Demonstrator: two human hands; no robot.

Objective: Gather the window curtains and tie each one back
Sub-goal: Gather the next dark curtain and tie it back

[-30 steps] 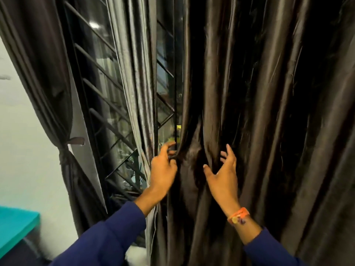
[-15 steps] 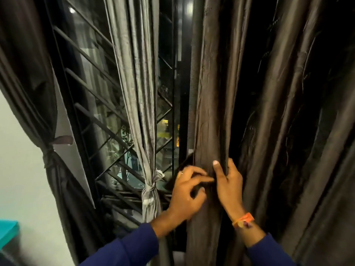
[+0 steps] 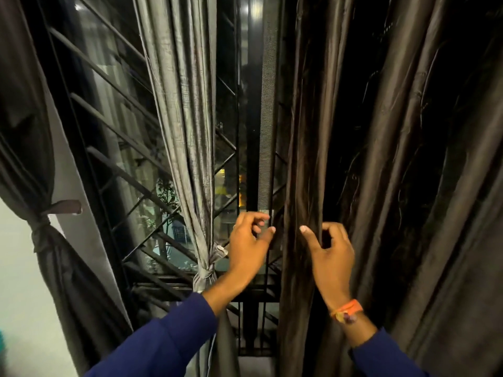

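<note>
- The dark brown curtain (image 3: 381,159) fills the right half of the view, hanging loose in long vertical folds, no tie around it.
- The window grille (image 3: 114,137) runs in diagonal black bars behind everything, with lit buildings and greenery showing through the glass.
- Far left, a dark curtain (image 3: 40,240) is cinched at the waist by a tieback (image 3: 64,208) and flares out below.
- In the middle, the grey curtain (image 3: 187,118) is gathered tight and knotted low (image 3: 206,273), just left of the left wrist.
- The right hand (image 3: 330,251) is on the brown curtain's inner edge, fingers curled round a fold, thumb (image 3: 309,234) pointing up against the cloth.
- The left hand (image 3: 249,244) hovers just beside that same edge, fingers loosely curled; whether the fingertips pinch any fabric, I cannot tell.
- The two hands sit level, near each other but apart, with a narrow strip of curtain edge between them.
- An orange wristband (image 3: 347,310) rings the right wrist above the blue sleeve (image 3: 381,357).
</note>
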